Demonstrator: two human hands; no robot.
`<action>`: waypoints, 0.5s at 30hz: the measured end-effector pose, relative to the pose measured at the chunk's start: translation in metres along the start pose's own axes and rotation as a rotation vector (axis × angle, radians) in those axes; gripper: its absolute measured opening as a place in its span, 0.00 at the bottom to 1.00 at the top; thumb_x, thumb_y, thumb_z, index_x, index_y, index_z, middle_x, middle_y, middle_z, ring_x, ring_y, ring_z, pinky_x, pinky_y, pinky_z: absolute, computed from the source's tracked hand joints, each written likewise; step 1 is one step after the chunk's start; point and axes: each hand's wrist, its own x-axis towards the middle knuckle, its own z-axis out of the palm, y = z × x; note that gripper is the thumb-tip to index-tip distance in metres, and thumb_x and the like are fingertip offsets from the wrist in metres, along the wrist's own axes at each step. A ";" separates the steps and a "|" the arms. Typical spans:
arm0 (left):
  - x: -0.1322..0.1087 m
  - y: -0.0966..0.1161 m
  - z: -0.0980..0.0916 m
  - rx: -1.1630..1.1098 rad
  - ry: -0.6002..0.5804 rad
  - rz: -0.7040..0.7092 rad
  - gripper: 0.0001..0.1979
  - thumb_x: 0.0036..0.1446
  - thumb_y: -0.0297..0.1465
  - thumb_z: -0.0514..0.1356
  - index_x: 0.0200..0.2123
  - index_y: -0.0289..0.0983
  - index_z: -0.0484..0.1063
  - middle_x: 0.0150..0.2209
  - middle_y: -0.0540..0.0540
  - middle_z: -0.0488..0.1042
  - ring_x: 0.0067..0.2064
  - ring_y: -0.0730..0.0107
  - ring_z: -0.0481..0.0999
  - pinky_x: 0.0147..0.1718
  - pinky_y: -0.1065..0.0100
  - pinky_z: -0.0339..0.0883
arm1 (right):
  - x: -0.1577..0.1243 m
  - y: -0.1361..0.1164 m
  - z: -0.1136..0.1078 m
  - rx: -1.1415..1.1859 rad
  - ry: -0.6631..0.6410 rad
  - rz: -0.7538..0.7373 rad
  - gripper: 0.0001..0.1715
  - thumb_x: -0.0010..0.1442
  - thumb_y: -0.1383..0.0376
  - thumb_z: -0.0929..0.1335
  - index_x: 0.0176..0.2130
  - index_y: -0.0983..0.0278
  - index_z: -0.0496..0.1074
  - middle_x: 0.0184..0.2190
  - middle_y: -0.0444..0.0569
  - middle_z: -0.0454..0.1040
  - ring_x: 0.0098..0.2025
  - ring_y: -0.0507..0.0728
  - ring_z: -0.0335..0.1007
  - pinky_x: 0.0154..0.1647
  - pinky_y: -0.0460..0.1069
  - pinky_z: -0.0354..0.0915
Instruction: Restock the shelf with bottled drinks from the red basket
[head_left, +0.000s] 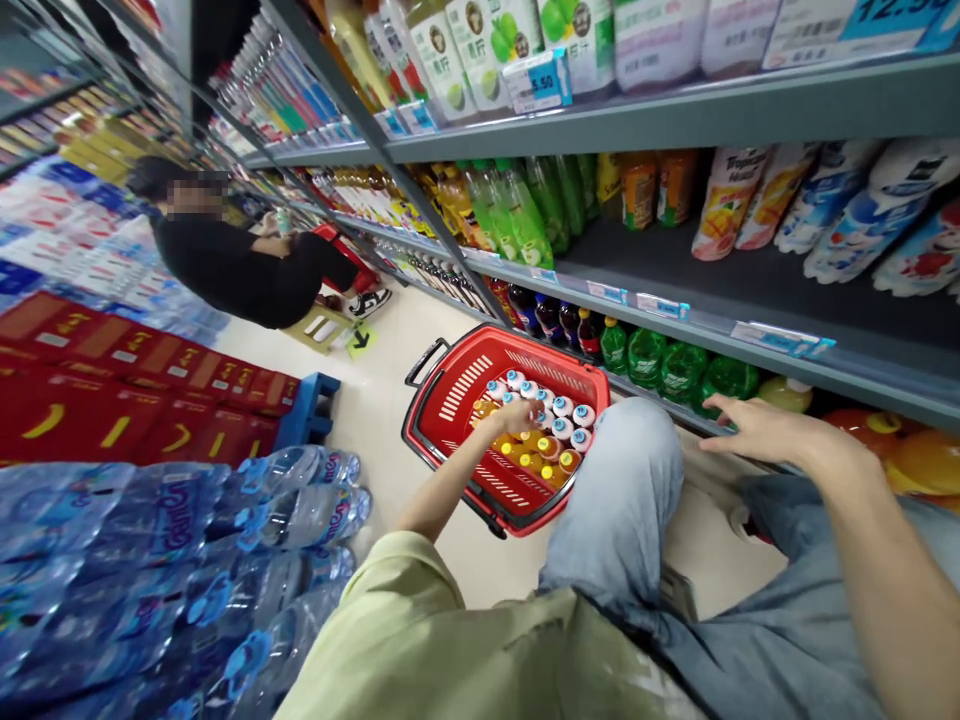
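A red shopping basket (457,385) stands on the floor, holding several small bottles (559,440) of orange drink with white and blue caps. My left hand (516,417) reaches into the basket, fingers curled down onto one of the bottles. My right hand (750,428) rests with fingers spread on the edge of the bottom shelf (675,412), next to green bottles (679,368). My knee in blue jeans (626,470) rises between the two hands.
Drink shelves run along the right with price tags. Shrink-wrapped packs of water bottles (172,560) lie at the left, red cartons (112,390) on a blue pallet behind them. Another person in black (240,265) crouches further down the aisle beside a second red basket.
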 end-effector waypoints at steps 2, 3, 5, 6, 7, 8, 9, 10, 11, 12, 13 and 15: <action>-0.007 0.006 0.030 0.015 -0.156 0.079 0.22 0.43 0.32 0.72 0.44 0.40 0.77 0.36 0.50 0.82 0.37 0.67 0.81 0.38 0.73 0.71 | 0.003 0.003 0.003 -0.001 -0.010 -0.010 0.49 0.60 0.45 0.69 0.70 0.68 0.61 0.63 0.65 0.72 0.63 0.71 0.72 0.64 0.60 0.67; -0.010 0.008 0.042 0.029 -0.205 0.106 0.23 0.42 0.32 0.73 0.45 0.40 0.78 0.38 0.49 0.83 0.38 0.66 0.82 0.38 0.72 0.71 | 0.004 0.005 0.005 0.002 -0.016 -0.011 0.49 0.60 0.45 0.69 0.70 0.69 0.61 0.62 0.65 0.73 0.63 0.71 0.72 0.64 0.59 0.67; -0.015 0.010 0.059 0.065 -0.261 0.139 0.25 0.42 0.32 0.74 0.46 0.38 0.78 0.43 0.45 0.83 0.43 0.61 0.82 0.42 0.70 0.72 | 0.006 0.008 0.009 0.014 -0.027 -0.007 0.49 0.60 0.46 0.69 0.70 0.70 0.61 0.61 0.66 0.74 0.62 0.71 0.73 0.63 0.59 0.68; -0.018 0.010 0.065 0.087 -0.277 0.150 0.24 0.43 0.32 0.74 0.47 0.37 0.79 0.45 0.42 0.83 0.45 0.59 0.82 0.44 0.68 0.73 | 0.007 0.010 0.011 0.020 -0.032 -0.002 0.49 0.60 0.46 0.69 0.70 0.70 0.60 0.61 0.67 0.74 0.61 0.71 0.74 0.63 0.59 0.68; -0.020 0.009 0.069 0.109 -0.290 0.160 0.23 0.44 0.31 0.74 0.47 0.36 0.79 0.47 0.40 0.82 0.47 0.56 0.82 0.46 0.66 0.73 | 0.008 0.011 0.012 0.021 -0.033 0.004 0.50 0.60 0.46 0.69 0.70 0.70 0.60 0.60 0.66 0.74 0.61 0.71 0.74 0.64 0.60 0.68; -0.021 0.009 0.072 0.128 -0.302 0.174 0.23 0.46 0.31 0.73 0.47 0.35 0.79 0.49 0.38 0.81 0.49 0.54 0.81 0.47 0.65 0.73 | 0.008 0.012 0.014 0.019 -0.030 0.013 0.50 0.59 0.46 0.70 0.70 0.70 0.60 0.60 0.66 0.75 0.61 0.72 0.74 0.64 0.60 0.68; -0.023 0.008 0.075 0.144 -0.317 0.191 0.22 0.47 0.30 0.73 0.48 0.36 0.79 0.50 0.38 0.81 0.51 0.53 0.81 0.49 0.64 0.73 | 0.008 0.013 0.015 0.014 -0.026 0.022 0.51 0.59 0.46 0.70 0.71 0.70 0.60 0.60 0.65 0.75 0.62 0.72 0.74 0.64 0.60 0.68; -0.025 0.008 0.078 0.158 -0.332 0.212 0.22 0.49 0.29 0.73 0.49 0.36 0.79 0.52 0.38 0.80 0.53 0.53 0.80 0.51 0.64 0.73 | 0.008 0.013 0.015 0.008 -0.025 0.031 0.51 0.59 0.46 0.70 0.71 0.69 0.60 0.60 0.65 0.75 0.62 0.73 0.74 0.64 0.60 0.68; -0.027 0.009 0.082 0.170 -0.348 0.236 0.23 0.50 0.29 0.72 0.51 0.38 0.79 0.54 0.39 0.79 0.55 0.54 0.79 0.53 0.64 0.72 | 0.008 0.012 0.015 0.003 -0.027 0.039 0.51 0.59 0.46 0.71 0.71 0.69 0.60 0.60 0.65 0.75 0.62 0.73 0.73 0.64 0.60 0.68; -0.029 0.012 0.086 0.181 -0.365 0.259 0.24 0.50 0.28 0.72 0.52 0.39 0.78 0.56 0.40 0.78 0.56 0.55 0.78 0.55 0.64 0.72 | 0.008 0.011 0.015 -0.001 -0.030 0.044 0.51 0.59 0.46 0.71 0.70 0.69 0.60 0.60 0.64 0.75 0.62 0.73 0.74 0.64 0.60 0.68; -0.030 0.015 0.090 0.195 -0.384 0.278 0.25 0.51 0.27 0.72 0.54 0.40 0.78 0.57 0.41 0.77 0.57 0.56 0.78 0.56 0.63 0.72 | 0.008 0.010 0.015 0.000 -0.033 0.044 0.50 0.59 0.46 0.71 0.70 0.68 0.61 0.60 0.64 0.76 0.61 0.72 0.74 0.64 0.60 0.68; -0.033 0.023 0.102 0.234 -0.415 0.292 0.25 0.53 0.26 0.72 0.55 0.39 0.76 0.58 0.41 0.75 0.57 0.57 0.77 0.56 0.58 0.73 | 0.009 0.009 0.015 0.002 -0.032 0.034 0.47 0.59 0.47 0.70 0.69 0.67 0.63 0.59 0.63 0.76 0.61 0.72 0.75 0.63 0.59 0.69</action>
